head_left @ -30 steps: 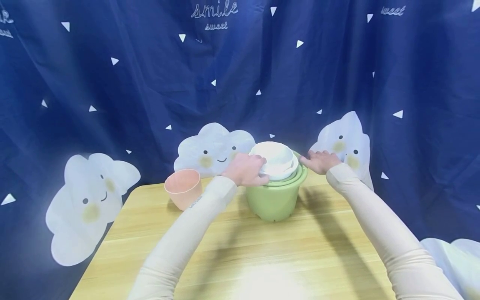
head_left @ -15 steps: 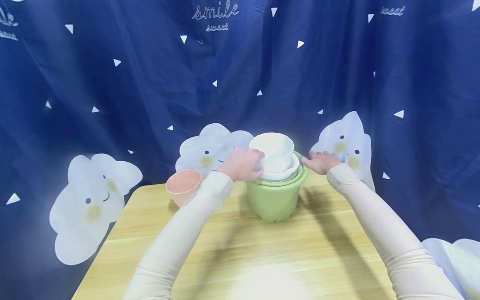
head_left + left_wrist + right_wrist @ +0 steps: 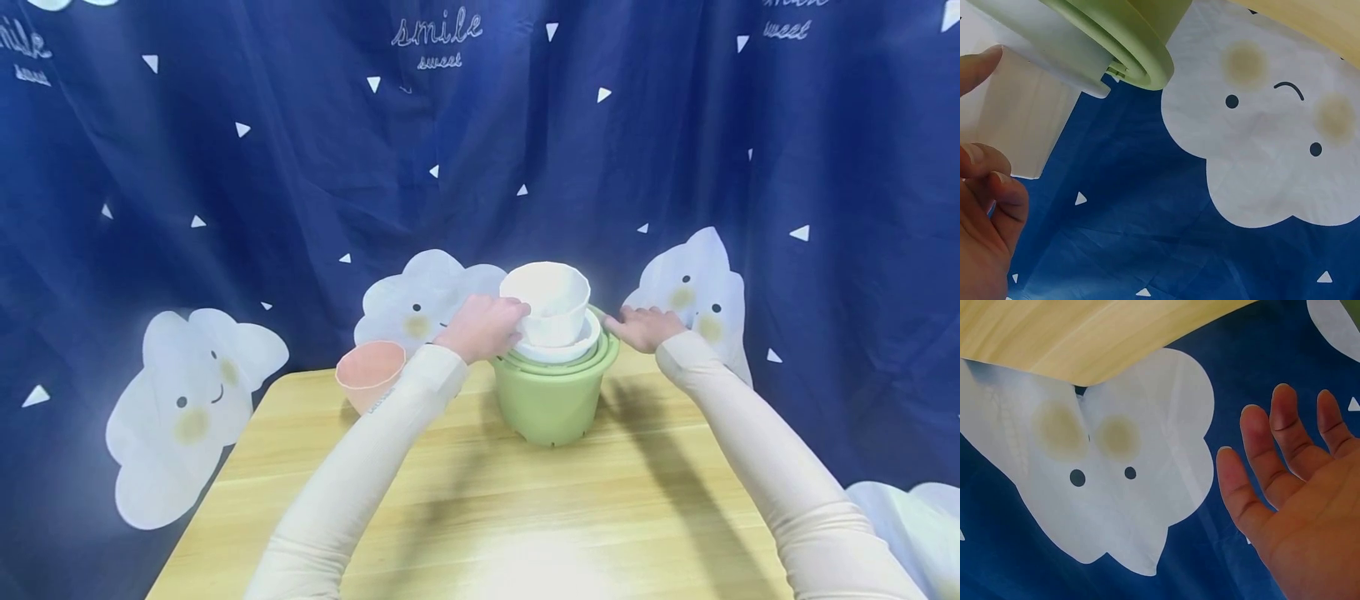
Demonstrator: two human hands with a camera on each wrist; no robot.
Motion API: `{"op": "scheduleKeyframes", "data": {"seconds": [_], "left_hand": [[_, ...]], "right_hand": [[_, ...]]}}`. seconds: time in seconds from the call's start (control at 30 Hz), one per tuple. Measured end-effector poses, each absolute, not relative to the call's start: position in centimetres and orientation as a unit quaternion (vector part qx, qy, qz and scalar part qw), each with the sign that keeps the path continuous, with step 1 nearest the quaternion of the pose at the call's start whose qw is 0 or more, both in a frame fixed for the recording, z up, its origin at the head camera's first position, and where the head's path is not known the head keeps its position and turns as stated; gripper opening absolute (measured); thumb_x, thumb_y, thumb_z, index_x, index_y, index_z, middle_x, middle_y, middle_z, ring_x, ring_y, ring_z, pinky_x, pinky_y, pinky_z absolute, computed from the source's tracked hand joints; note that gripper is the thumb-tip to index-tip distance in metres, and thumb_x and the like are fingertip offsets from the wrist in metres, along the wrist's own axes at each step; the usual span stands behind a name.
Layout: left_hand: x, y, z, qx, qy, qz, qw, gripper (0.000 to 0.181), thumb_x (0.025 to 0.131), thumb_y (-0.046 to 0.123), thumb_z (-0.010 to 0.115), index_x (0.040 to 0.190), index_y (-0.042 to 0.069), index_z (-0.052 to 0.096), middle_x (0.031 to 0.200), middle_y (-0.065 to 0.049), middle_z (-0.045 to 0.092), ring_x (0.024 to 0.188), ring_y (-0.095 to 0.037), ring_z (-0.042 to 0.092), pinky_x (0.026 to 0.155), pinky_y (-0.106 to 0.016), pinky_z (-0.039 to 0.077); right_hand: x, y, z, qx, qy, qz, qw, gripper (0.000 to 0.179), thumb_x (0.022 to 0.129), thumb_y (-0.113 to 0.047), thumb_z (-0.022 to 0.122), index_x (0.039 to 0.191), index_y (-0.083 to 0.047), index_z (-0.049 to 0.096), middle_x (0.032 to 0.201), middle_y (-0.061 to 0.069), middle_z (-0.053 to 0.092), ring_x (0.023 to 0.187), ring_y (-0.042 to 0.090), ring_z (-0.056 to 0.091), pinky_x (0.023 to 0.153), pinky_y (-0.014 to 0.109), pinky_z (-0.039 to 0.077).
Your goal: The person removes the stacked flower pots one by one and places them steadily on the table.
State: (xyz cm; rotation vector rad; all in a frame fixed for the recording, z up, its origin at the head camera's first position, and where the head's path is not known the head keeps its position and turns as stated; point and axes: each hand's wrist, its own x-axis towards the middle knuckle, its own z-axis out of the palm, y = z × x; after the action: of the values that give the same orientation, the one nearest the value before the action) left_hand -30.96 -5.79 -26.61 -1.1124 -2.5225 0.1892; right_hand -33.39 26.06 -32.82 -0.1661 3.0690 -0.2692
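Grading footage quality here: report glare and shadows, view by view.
Head view: glare washes out the near part of the table, long soft shadows cross it, and the white pot looks overexposed; left wrist: dimmer, no strong glare; right wrist: also dimmer, right hand looks shaded.

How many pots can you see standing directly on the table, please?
2: the pink pot at the back left, partly behind the left sleeve, and the green pot to its right. Others may be hidden behind them.
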Motion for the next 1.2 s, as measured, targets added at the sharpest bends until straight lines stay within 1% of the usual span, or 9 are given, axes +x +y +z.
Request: {"op": "scheduleKeyframes", "data": {"seconds": [0.17, 0.53, 0.7, 0.97, 1.2], "left_hand": [[-31.0, -5.8, -26.7, -0.389, -0.896, 0.074, 0.201, 0.009, 0.095, 0.021, 0.069, 0.102, 0.015, 0.068, 0.094, 0.000, 0.071, 0.070, -0.026, 0.066, 0.062, -0.043, 0.055], [-30.9, -6.0, -27.0, -0.385, -0.895, 0.078, 0.211, 0.011, 0.095, 0.024, 0.070, 0.102, 0.016, 0.067, 0.094, 0.000, 0.071, 0.068, -0.027, 0.065, 0.060, -0.043, 0.054], [-30.8, -6.2, -26.9, -0.378, -0.900, 0.072, 0.206, 0.015, 0.096, 0.028, 0.071, 0.105, 0.016, 0.067, 0.096, 0.000, 0.071, 0.071, -0.026, 0.067, 0.061, -0.043, 0.055], [-30.6, -6.6, -26.3, -0.354, -0.911, 0.056, 0.202, 0.023, 0.098, 0.034, 0.070, 0.111, 0.016, 0.065, 0.103, -0.001, 0.070, 0.076, -0.032, 0.069, 0.066, -0.047, 0.055], [-30.7, -7.0, -25.8, -0.351, -0.909, 0.043, 0.220, 0.022, 0.098, 0.034, 0.070, 0.107, 0.015, 0.064, 0.100, -0.002, 0.070, 0.071, -0.032, 0.066, 0.063, -0.046, 0.053]], "right_hand": [[-33.5, 26.2, -32.9, -0.054, 0.994, -0.088, 0.022, 0.089, 0.101, -0.069, 0.015, 0.142, 0.003, 0.046, 0.146, 0.032, 0.053, 0.133, 0.057, 0.048, 0.106, 0.071, 0.039], [-33.9, 26.2, -33.5, -0.058, 0.994, -0.086, 0.021, 0.091, 0.099, -0.071, 0.014, 0.138, 0.002, 0.050, 0.140, 0.030, 0.058, 0.128, 0.055, 0.052, 0.100, 0.070, 0.043], [-34.1, 26.2, -33.6, -0.057, 0.994, -0.089, 0.021, 0.089, 0.099, -0.071, 0.014, 0.135, 0.001, 0.051, 0.137, 0.029, 0.059, 0.126, 0.053, 0.054, 0.099, 0.069, 0.043], [-34.2, 26.2, -33.5, -0.057, 0.994, -0.088, 0.026, 0.086, 0.099, -0.070, 0.015, 0.133, 0.000, 0.052, 0.134, 0.029, 0.060, 0.123, 0.052, 0.055, 0.095, 0.067, 0.045], [-34.1, 26.2, -33.3, -0.058, 0.994, -0.083, 0.028, 0.085, 0.099, -0.070, 0.015, 0.129, -0.001, 0.053, 0.128, 0.028, 0.063, 0.118, 0.050, 0.058, 0.089, 0.063, 0.048]]}}
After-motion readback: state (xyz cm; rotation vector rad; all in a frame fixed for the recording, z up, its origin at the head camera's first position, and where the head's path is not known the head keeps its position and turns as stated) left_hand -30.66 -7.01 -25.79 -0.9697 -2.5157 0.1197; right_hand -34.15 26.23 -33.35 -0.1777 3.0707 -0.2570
